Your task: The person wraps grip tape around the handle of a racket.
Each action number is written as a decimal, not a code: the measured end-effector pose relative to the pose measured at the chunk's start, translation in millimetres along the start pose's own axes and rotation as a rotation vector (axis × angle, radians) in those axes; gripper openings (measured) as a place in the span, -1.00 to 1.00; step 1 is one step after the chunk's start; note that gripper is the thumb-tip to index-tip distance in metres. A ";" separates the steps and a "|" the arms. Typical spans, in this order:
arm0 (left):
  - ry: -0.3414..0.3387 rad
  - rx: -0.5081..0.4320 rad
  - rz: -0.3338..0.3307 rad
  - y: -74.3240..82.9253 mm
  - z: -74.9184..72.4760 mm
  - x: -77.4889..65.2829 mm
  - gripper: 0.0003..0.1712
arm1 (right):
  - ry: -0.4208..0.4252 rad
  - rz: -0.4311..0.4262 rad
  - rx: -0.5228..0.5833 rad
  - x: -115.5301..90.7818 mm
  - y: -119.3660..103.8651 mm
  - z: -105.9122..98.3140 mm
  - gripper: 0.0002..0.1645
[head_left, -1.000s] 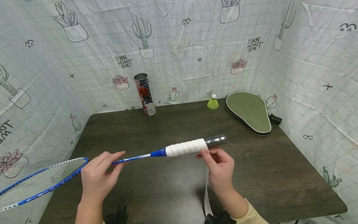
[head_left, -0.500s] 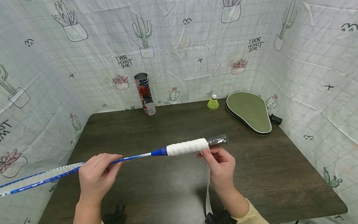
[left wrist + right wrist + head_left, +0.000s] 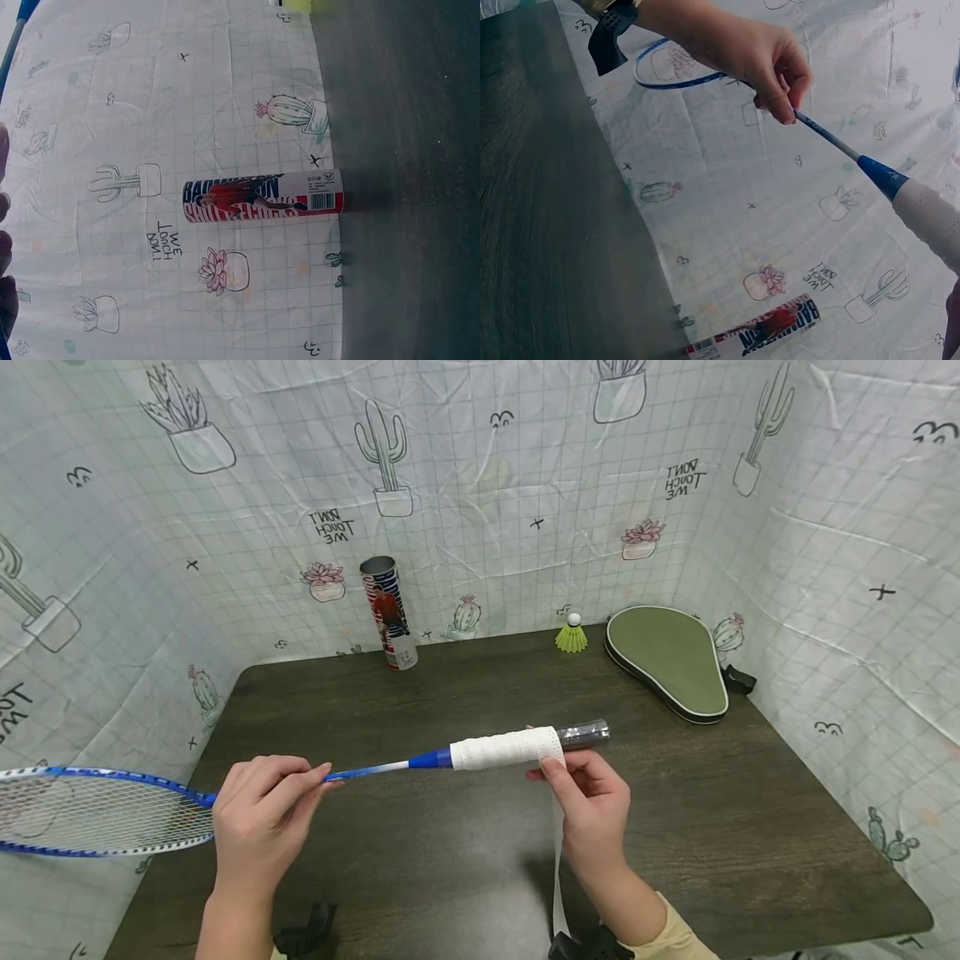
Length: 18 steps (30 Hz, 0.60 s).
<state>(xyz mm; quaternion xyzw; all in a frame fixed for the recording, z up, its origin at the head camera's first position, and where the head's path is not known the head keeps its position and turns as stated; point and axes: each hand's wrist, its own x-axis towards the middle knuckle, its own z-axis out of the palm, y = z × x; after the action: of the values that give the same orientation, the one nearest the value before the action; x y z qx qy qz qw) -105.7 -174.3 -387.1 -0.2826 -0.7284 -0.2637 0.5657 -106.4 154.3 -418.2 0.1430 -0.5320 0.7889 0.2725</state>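
A blue and white badminton racket [image 3: 386, 767] is held above the table, its strung head out to the left and its handle to the right. My left hand [image 3: 262, 814] pinches the shaft close to the head. White overgrip tape [image 3: 504, 750] covers most of the handle in wraps, while the dark butt end [image 3: 588, 733] shows bare. Between thumb and fingers, my right hand [image 3: 592, 806] pinches the tape at the last wrap. From there a loose tail of tape [image 3: 557, 877] hangs down. In the left wrist view only a few fingertips [image 3: 6, 247] show at the edge.
A shuttlecock tube [image 3: 388, 614] stands at the back of the dark table [image 3: 450, 877]. Right of it are a yellow-green shuttlecock [image 3: 572, 635] and a green racket-shaped case [image 3: 667, 660]. A patterned cloth [image 3: 480, 485] hangs behind and at both sides.
The racket has turned about its long axis: its head goes from a narrow edge-on look to a wider face. The white wrap reaches slightly farther right. Both hands stay nearly in place.
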 end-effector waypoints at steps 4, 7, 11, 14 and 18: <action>-0.038 0.050 -0.002 1.9 2.4 3.3 -0.60 | 0.065 -0.021 0.006 2.0 0.4 0.1 -0.86; -0.100 0.081 -0.003 3.3 3.2 4.5 -0.65 | 0.125 -0.019 -0.005 3.9 0.9 -1.3 -0.83; -0.160 0.111 -0.004 3.3 1.4 4.7 -0.92 | 0.192 -0.005 -0.027 8.5 0.2 -5.6 -0.83; -0.167 0.126 -0.011 2.9 -0.6 4.5 -0.88 | 0.228 -0.017 -0.011 13.7 -0.5 -10.5 -0.83; -0.156 0.120 -0.012 3.6 -0.4 4.6 -0.89 | 0.252 -0.032 0.000 17.9 -1.3 -14.7 -0.83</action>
<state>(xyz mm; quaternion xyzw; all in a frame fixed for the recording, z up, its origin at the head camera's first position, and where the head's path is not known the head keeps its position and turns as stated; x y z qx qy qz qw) -103.8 -171.5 -382.3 -0.2636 -0.7862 -0.1999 0.5219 -119.1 173.1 -413.7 0.0510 -0.4910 0.7963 0.3497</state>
